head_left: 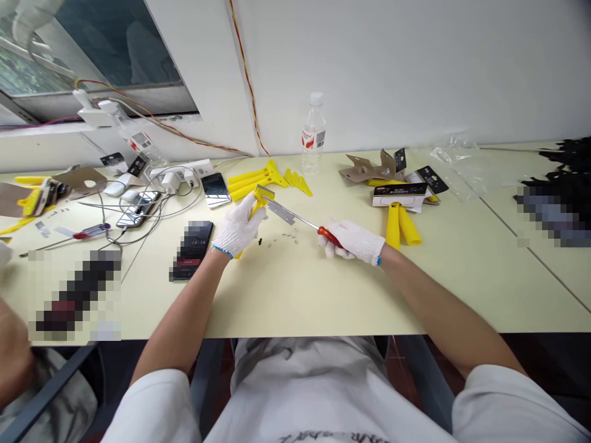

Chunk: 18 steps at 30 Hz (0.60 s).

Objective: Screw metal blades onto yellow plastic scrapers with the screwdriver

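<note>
Both gloved hands occupied, centre of frame. Left hand (240, 224) closed round the yellow scraper's (262, 194) handle; head up, just above the fingers. Right hand (348, 239) closed round the red grip of the driver (329, 235). Driver's long axis slants up and left from the right hand; tip at the scraper head, seating not clear. Blade (281, 214) runs down-right from the head, close below the shaft. Left hand nearer the head; right well apart. Small parts (289, 235) on table (295, 295) below.
</note>
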Available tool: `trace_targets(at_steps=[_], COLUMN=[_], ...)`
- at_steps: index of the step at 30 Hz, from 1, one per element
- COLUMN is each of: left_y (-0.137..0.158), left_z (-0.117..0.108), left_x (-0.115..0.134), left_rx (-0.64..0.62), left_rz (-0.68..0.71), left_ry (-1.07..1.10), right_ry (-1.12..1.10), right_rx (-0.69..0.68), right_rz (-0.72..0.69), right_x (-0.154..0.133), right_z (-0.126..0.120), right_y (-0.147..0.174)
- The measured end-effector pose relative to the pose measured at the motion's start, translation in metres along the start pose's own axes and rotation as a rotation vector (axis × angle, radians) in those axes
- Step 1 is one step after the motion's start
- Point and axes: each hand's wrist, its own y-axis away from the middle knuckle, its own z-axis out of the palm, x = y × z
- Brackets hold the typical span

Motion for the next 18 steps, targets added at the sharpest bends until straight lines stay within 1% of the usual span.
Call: trace_targets(at_steps=[2,5,6,10,11,14,15,16,18], left_y=[0.0004,0.0013,0.0015,0.0021,0.0022,0.0021,0.0020,0.0018,0.0013], left_z=[0.0000,0.0002,0.0003,0.0000,-0.0003,-0.0009,-0.0010,-0.0010,-0.0008], left_x=[0.0017,0.0047,0.0054,0.0067,0.0066,0.0057,0.0052,0.0046,0.0033], left_rx=[-0.001,0.003,0.003,-0.002,-0.002,0.002,0.004,0.007,0.009], left_rz=[0.003,0.008,0.011,0.015,0.014,0.019,0.022,0.024,0.016], left_ry=[-0.004,-0.009,-0.011,-0.026,-0.028,-0.030,-0.033,-0.037,-0.033], right_ry=[0.023,0.102,0.106,0.040,0.045,0.114,0.133,0.138,0.109], right_rx=[0.020,0.145,0.144,0.006,0.013,0.129,0.143,0.129,0.033], right_rz=[-0.012,-0.048,-0.045,0.003,-0.002,-0.061,-0.072,-0.077,-0.058], right_x=[-0.0012,-0.0032,-0.0037,-0.0046,-0.0046,-0.0046,-0.0046,-0.0047,-0.0049], right_z=[-0.0002,-0.0004,-0.0004,-0.0004,-0.0004,-0.0006,-0.0007,-0.0009,-0.0011], right_y=[0.0009,0.0026,0.0031,0.0039,0.0040,0.0053,0.0059,0.0066,0.0075])
